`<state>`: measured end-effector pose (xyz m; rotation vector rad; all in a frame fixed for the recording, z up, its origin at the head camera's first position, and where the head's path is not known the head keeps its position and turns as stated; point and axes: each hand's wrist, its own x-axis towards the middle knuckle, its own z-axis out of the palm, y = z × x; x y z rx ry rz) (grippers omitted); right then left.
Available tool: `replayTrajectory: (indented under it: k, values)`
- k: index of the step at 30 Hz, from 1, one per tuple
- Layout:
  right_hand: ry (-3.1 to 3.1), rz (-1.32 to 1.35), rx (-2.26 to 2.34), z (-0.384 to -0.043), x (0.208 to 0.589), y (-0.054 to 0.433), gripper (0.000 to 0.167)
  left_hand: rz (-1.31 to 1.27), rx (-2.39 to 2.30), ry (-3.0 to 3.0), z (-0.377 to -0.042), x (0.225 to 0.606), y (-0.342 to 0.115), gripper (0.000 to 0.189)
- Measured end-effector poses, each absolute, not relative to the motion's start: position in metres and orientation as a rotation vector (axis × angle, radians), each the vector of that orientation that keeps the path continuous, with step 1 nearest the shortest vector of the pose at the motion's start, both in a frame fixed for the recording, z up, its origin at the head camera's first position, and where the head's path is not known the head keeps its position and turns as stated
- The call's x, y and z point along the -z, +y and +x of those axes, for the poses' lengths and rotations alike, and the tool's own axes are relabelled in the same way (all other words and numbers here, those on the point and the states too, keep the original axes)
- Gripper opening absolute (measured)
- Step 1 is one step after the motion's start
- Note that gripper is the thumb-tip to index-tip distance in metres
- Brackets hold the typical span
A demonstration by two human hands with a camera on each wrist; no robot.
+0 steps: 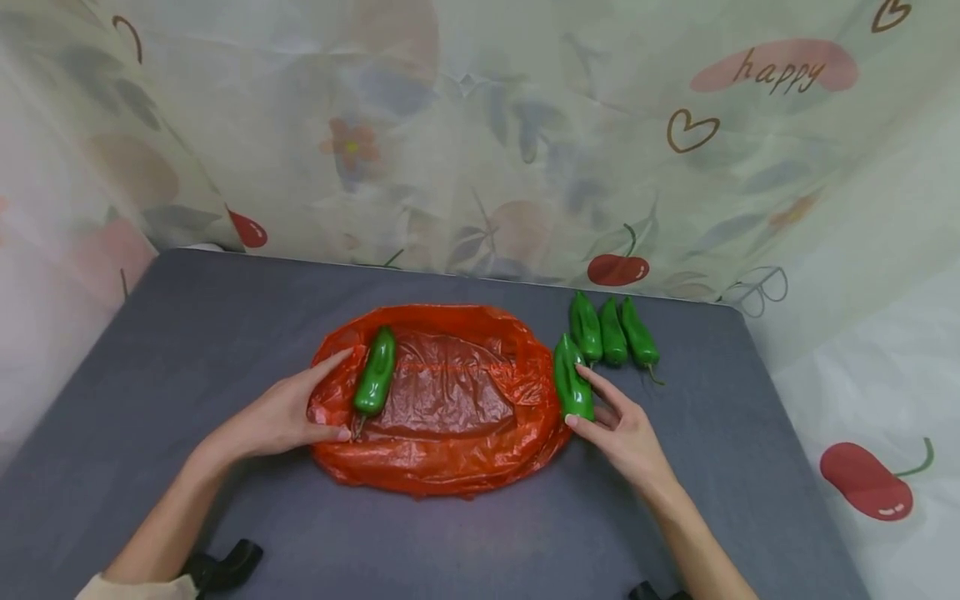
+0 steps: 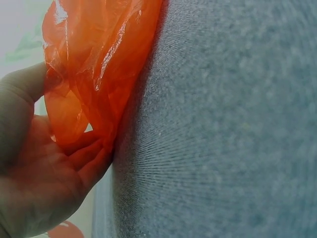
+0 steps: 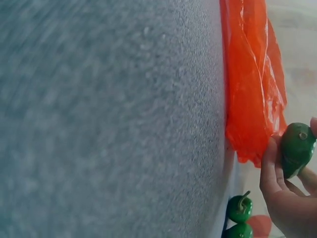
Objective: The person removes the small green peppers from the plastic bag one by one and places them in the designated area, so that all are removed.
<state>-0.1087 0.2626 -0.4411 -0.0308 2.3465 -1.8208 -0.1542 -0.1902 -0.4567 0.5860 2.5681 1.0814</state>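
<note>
An orange-red plastic bag (image 1: 442, 467) lies spread on the table with its mouth open upward and its edge rolled into a rim. One green pepper (image 1: 377, 373) rests inside, along the left side. My left hand (image 1: 277, 414) holds the bag's left rim, thumb and fingers either side of the film; the left wrist view shows its fingers low beside the orange plastic (image 2: 109, 64). At the bag's right rim, my right hand (image 1: 626, 440) pinches another green pepper (image 1: 567, 379) between thumb and fingers. In the right wrist view this pepper (image 3: 297, 148) is raised beside the bag.
Three more green peppers (image 1: 613, 333) lie side by side at the back right, just beyond my right hand. Grey cloth covers the table (image 1: 480, 542). A patterned curtain (image 1: 465, 150) hangs along its back edge and sides. Black straps (image 1: 228, 567) show near both wrists.
</note>
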Motion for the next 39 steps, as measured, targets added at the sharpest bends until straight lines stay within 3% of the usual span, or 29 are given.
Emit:
replayTrajectory:
  k: [39]
  values:
    - [2.476, 0.223, 1.593, -0.090, 0.450, 0.305, 0.075, 0.578, -1.085, 2.561, -0.154, 0.455, -0.190, 0.103]
